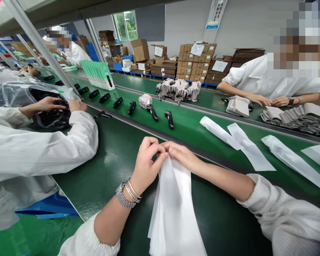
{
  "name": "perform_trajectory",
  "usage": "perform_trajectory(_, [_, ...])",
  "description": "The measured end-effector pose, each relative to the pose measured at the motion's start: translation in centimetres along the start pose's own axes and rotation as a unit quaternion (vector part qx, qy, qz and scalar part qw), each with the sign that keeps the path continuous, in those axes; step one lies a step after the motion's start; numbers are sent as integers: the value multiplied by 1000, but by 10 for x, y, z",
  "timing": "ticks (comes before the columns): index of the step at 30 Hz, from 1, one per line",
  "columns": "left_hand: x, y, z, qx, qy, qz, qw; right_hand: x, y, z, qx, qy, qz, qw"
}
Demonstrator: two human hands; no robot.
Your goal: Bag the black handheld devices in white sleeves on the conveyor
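Note:
A stack of white, translucent plastic sleeves (176, 209) lies on the green worktable in front of me, its far end under my fingers. My left hand (149, 156), with a watch and bangles at the wrist, pinches the top edge of a sleeve between thumb and fingers. Right beside it, my right hand (181, 154) is closed on the same far end, the fingertips of both hands almost touching. Fingers partly hide that edge, so I cannot tell how many sleeves are gripped. Beyond my hands, a black handheld device (169, 120) lies on the green belt.
More white sleeves (252, 147) lie on the belt (186, 133) to the right. Several black devices run along it to the left, near a green-and-white rack (98, 75). Grey folded bundles (178, 89) sit farther back. Co-workers' arms (80, 131) reach in at left and far right.

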State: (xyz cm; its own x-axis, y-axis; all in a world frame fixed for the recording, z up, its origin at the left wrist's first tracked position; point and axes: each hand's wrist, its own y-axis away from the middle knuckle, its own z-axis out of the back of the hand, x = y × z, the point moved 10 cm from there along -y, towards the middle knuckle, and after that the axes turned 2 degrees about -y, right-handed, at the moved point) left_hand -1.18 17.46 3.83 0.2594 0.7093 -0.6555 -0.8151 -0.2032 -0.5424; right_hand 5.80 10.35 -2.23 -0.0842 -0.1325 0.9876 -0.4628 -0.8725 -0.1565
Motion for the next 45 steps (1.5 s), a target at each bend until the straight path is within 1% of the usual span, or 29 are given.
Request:
perform_trajectory(2, [5,0,8,-38,7,29,999,-6,6,-28,93,-27,-30,995])
perform_trajectory(3, [9,-1,9,-44,12,47,998,-6,8,-35,118,-48,-43,991])
perform_trajectory(4, [14,-1,10,-44,17,64,997,-4,7,-34,116,-65,-48,990])
perform_trajectory(5, [19,-2,9,-37,19,82,996,0,4,-23,86,-73,-43,993])
perform_trajectory(6, [26,-2,7,-25,15,99,995,7,-2,-3,30,-69,-27,997])
perform_trajectory(8, [39,-2,2,20,-16,127,992,22,-14,54,-108,-16,8,994])
perform_trajectory(9, [45,-1,-3,53,-38,139,988,28,-19,84,-167,32,17,985])
perform_trajectory(10, [51,1,-9,89,-58,148,983,34,-26,111,-209,106,18,972])
perform_trajectory(11, [55,3,-15,127,-72,154,977,36,-33,133,-229,206,4,951])
perform_trajectory(12, [57,6,-21,161,-80,155,971,36,-41,152,-244,323,-23,914])
perform_trajectory(13, [57,8,-27,190,-83,151,967,35,-47,167,-254,433,-42,864])
perform_trajectory(15, [52,11,-35,222,-84,131,963,27,-60,180,-250,592,-68,763])
perform_trajectory(16, [48,10,-38,225,-88,116,963,19,-66,180,-239,634,-77,731])
perform_trajectory(17, [43,10,-39,224,-96,102,965,8,-72,179,-225,650,-91,720])
perform_trajectory(18, [39,9,-40,220,-107,89,965,-6,-77,178,-210,647,-113,724])
perform_trajectory(20, [34,8,-42,218,-131,71,965,-34,-83,178,-194,605,-167,754])
perform_trajectory(22, [31,8,-45,226,-142,56,962,-51,-86,181,-207,542,-198,790])
perform_trajectory(23, [29,8,-46,228,-141,49,962,-56,-85,182,-221,497,-201,815])
perform_trajectory(25, [27,7,-45,224,-135,36,965,-59,-80,178,-250,353,-180,884])
perform_trajectory(27, [24,5,-42,212,-137,23,967,-53,-71,160,-245,156,-128,948])
perform_trajectory(28, [23,4,-41,204,-142,17,969,-45,-65,147,-228,66,-95,967])
perform_trajectory(29, [21,3,-39,194,-147,11,970,-35,-57,132,-205,-5,-61,977])
perform_trajectory(31, [19,1,-35,173,-150,2,973,-14,-40,103,-159,-90,-18,983])
perform_trajectory(34, [16,0,-30,146,-135,-1,980,4,-18,73,-126,-128,5,984])
perform_trajectory(37, [9,1,-29,135,-94,-12,986,9,-9,57,-112,-112,23,987])
perform_trajectory(39, [4,1,-27,125,-58,-19,990,10,-7,49,-106,-73,41,991])
perform_trajectory(41, [1,1,-20,96,-25,-14,995,11,-5,35,-81,-20,53,995])
perform_trajectory(43, [3,0,-9,44,-2,6,999,5,-2,11,-19,7,31,999])
perform_trajectory(45, [9,0,2,-6,14,35,999,-7,4,-17,68,-26,-30,997])
